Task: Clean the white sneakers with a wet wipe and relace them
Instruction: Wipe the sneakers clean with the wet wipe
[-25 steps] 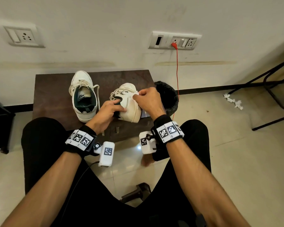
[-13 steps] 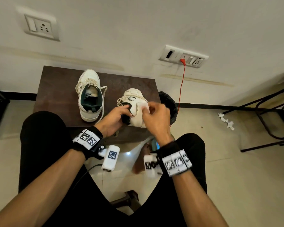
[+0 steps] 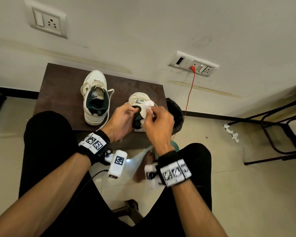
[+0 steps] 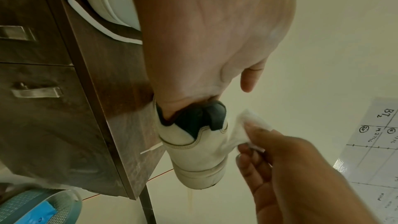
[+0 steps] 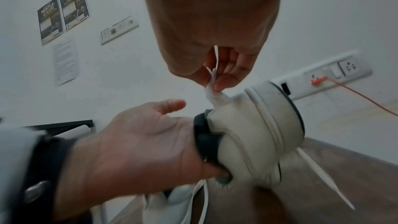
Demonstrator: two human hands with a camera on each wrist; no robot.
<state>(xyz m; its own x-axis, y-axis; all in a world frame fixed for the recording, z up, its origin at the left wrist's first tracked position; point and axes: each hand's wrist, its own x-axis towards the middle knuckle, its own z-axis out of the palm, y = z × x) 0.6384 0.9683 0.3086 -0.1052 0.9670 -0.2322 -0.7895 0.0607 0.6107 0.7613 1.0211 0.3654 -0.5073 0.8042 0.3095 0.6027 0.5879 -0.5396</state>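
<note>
Two white sneakers sit on a dark brown table (image 3: 61, 93). The left sneaker (image 3: 95, 98) stands upright with loose laces. My left hand (image 3: 121, 120) grips the right sneaker (image 3: 138, 101) by its dark heel collar (image 4: 193, 117), fingers tucked inside, and holds it tilted on its side at the table's front right corner. My right hand (image 3: 158, 124) pinches a crumpled white wet wipe (image 3: 149, 106) against the sneaker's outer side near the heel. The wipe (image 4: 247, 125) shows between the right fingertips (image 5: 224, 81). A loose lace (image 5: 323, 176) trails over the table.
A black bin (image 3: 175, 113) stands right of the table. A red cable (image 3: 188, 100) hangs from a wall socket (image 3: 193, 65). Crumpled white paper (image 3: 231, 132) lies on the floor near black chair legs (image 3: 272, 134). The table has drawers with metal handles (image 4: 36, 91).
My right hand has slid the wipe back along the sneaker's side toward the heel. My left hand keeps its hold. The head view has tilted.
</note>
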